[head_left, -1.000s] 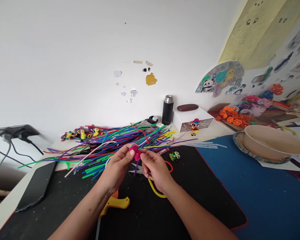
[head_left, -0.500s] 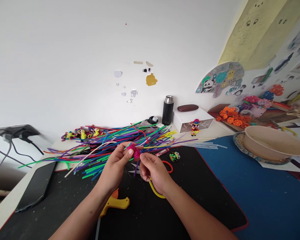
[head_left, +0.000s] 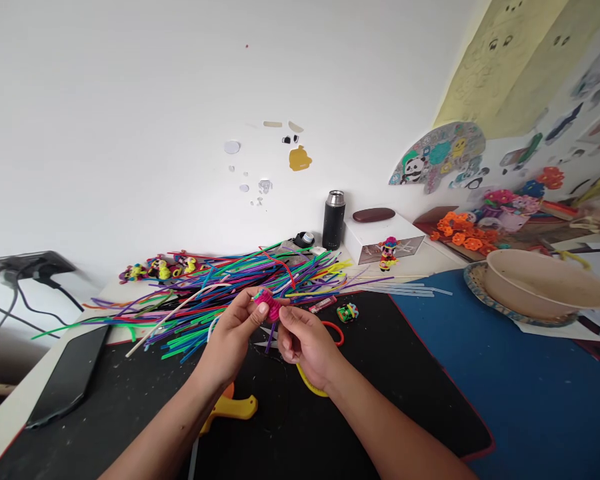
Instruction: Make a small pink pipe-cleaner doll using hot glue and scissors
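Pink coiled piece (head_left: 269, 307) is over the scissors (head_left: 308, 381); the fingers of the left hand (head_left: 233, 333) pinch it tightly, those of the right hand (head_left: 307, 340), drawn together, grip its edge. Beyond the scissors lies the pipe-cleaner pile (head_left: 190, 293).

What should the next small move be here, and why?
Probably have the right hand take the purple strand: it seems to dangle loose below the pink piece, which the left hand pinches, and the right fingers are close beside both.
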Tool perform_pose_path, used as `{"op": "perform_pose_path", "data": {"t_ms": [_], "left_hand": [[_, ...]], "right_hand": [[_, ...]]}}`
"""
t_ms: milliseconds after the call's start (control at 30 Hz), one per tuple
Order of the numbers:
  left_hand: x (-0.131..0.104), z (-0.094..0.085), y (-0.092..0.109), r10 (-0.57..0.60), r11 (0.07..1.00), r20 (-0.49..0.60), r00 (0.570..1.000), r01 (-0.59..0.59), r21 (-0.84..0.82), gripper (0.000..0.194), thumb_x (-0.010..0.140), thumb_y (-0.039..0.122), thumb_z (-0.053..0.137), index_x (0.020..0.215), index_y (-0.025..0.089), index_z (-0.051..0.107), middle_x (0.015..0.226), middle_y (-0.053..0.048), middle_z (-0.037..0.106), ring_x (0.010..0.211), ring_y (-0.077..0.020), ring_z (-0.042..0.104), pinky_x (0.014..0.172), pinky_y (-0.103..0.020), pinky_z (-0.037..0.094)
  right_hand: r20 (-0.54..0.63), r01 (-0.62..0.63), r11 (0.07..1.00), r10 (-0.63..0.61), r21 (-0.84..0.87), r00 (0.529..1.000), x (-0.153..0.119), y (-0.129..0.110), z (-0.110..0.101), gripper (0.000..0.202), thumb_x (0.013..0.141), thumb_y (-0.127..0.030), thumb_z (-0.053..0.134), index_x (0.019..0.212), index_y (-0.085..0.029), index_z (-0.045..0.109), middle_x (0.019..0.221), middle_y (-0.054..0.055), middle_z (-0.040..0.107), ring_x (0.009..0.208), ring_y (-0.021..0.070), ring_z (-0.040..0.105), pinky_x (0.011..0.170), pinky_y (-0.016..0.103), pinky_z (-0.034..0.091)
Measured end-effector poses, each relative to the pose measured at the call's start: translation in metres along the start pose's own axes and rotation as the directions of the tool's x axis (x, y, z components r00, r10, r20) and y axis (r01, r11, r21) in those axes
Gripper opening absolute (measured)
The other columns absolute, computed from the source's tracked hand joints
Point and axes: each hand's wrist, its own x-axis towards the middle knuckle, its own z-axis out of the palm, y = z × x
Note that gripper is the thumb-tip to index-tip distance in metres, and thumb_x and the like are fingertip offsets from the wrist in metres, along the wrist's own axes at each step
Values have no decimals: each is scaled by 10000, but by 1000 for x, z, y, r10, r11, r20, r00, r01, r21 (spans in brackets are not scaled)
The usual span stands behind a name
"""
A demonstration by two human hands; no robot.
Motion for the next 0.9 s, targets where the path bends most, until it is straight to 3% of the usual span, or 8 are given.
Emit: {"op": "perform_pose_path", "data": {"t_ms": [600, 900], "left_hand": [[2, -4, 2, -14, 1000, 56, 998, 14, 13, 309, 892, 462, 815, 1061, 239, 684, 1048, -85, 826, 1072, -309, 744, 934, -406, 533], [3, 0, -2, -27, 1000, -13, 1000, 27, 5, 343, 867, 489, 828, 1102, 257, 735, 994, -54, 810, 960, -282, 749, 876, -381, 546]], "right_hand": [[6, -28, 999, 28, 40, 1000, 0, 0, 1, 521, 810, -596, 845, 668, -214, 520, 452, -71, 491, 389, 81, 348, 420, 256, 166], [43, -48, 998, 46, 45, 998, -2, -1, 4, 565, 824, -663, 806, 654, -215, 508, 453, -75, 470, 386, 82, 351, 421, 264, 175]]}}
